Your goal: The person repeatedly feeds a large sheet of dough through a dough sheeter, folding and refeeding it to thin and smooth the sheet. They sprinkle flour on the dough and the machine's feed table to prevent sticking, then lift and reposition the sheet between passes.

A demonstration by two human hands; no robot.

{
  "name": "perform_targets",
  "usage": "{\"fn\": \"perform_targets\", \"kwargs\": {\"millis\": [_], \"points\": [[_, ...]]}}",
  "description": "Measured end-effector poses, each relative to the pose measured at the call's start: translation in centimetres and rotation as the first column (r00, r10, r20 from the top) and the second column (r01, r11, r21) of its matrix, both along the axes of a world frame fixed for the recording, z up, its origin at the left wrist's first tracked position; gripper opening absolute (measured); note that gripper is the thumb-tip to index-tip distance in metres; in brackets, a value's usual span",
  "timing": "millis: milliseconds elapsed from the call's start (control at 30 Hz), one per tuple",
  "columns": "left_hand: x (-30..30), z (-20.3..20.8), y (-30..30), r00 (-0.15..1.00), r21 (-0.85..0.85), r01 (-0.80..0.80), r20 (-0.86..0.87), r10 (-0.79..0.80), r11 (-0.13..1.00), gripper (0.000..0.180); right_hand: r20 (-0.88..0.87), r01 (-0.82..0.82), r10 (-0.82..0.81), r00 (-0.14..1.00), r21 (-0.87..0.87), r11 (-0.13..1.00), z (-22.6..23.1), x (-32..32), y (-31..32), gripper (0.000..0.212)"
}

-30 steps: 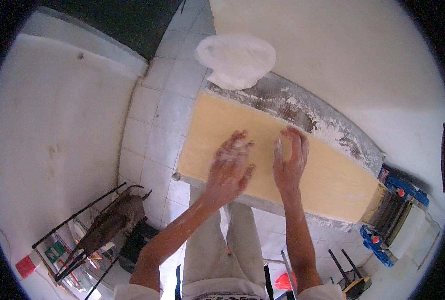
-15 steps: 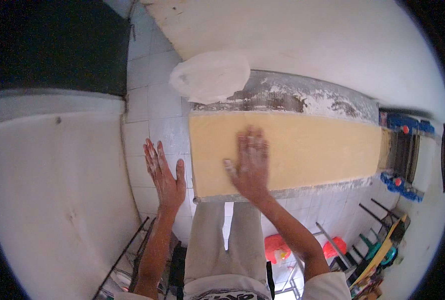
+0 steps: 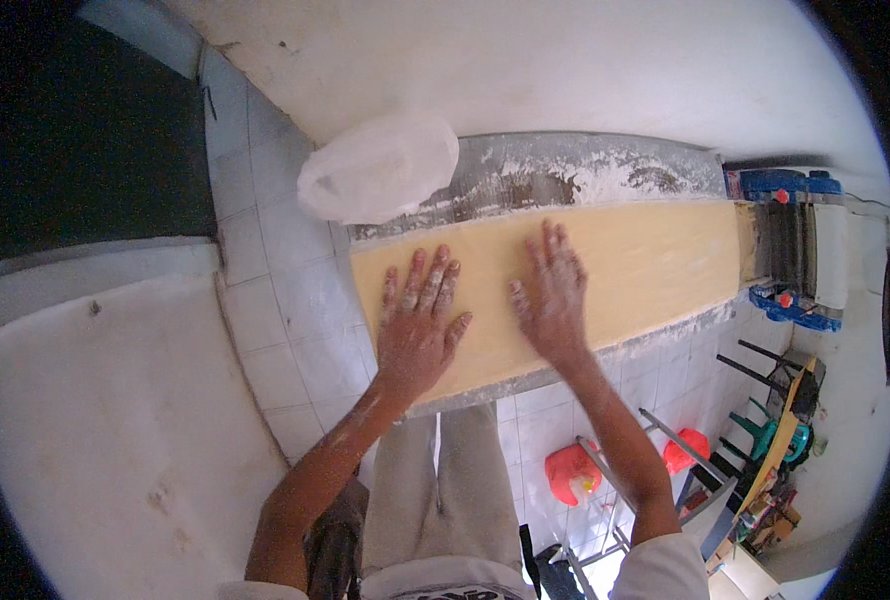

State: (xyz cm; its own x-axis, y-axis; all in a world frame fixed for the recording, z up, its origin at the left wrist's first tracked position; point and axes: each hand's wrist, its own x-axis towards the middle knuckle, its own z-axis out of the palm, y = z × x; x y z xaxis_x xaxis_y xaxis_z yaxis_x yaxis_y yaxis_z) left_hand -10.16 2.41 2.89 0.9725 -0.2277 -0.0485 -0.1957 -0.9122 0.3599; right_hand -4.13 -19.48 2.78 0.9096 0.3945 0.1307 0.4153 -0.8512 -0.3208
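Note:
A long, wide sheet of yellow dough [image 3: 655, 250] lies flat along the table, running from its left end toward a blue dough roller machine [image 3: 795, 245] at the right. My left hand [image 3: 420, 325] rests palm down near the left end of the sheet, fingers spread. To its right, my right hand [image 3: 553, 298] is also palm down on or just over the dough, fingers stretched out. White flour coats the fingers of both hands. Neither hand holds anything.
Flour is smeared over the table's grey back strip [image 3: 515, 170]. A whitish bag-like bundle [image 3: 380, 170] sits at the far left corner against the wall. Below the table are red bags [image 3: 573, 474] and metal stool legs. Green stools [image 3: 770, 435] and a wooden board [image 3: 770, 465] stand at right.
My left hand has moved right, from beside the table onto the dough. The right hand has shifted a little right over the sheet. The whole view has turned slightly.

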Motion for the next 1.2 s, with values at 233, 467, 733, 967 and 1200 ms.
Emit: {"fn": "perform_targets", "kwargs": {"millis": [233,467,733,967,1200], "points": [[-0.3,0.3,-0.6,0.997,0.029,-0.07,-0.031,0.071,0.997,0.069,-0.131,-0.325,0.314,0.941,-0.075,0.943,0.1,3.0,0.0,0.069],[-0.3,0.4,-0.8,0.998,0.133,-0.054,-0.017,0.057,0.99,0.07,0.1,-0.151,0.154,0.983,-0.036,0.988,-1.8,8.3,2.5,0.071],[-0.4,0.5,-0.3,0.998,0.188,-0.026,-0.046,0.035,0.982,0.07,-0.103,-0.359,0.354,0.93,-0.041,0.932,-0.3,3.0,-2.4,0.073],[-1.4,1.3,0.6,0.998,0.243,-0.037,-0.045,0.049,0.969,0.068,-0.091,-0.11,0.096,0.991,-0.159,0.981,0.4,3.9,-20.0,0.076],[-5.3,1.7,-3.2,0.997,-0.016,0.06,-0.042,-0.061,0.998,0.042,0.01,0.186,-0.187,0.982,0.029,0.982,3.0,1.5,-26.6,0.052]]}}
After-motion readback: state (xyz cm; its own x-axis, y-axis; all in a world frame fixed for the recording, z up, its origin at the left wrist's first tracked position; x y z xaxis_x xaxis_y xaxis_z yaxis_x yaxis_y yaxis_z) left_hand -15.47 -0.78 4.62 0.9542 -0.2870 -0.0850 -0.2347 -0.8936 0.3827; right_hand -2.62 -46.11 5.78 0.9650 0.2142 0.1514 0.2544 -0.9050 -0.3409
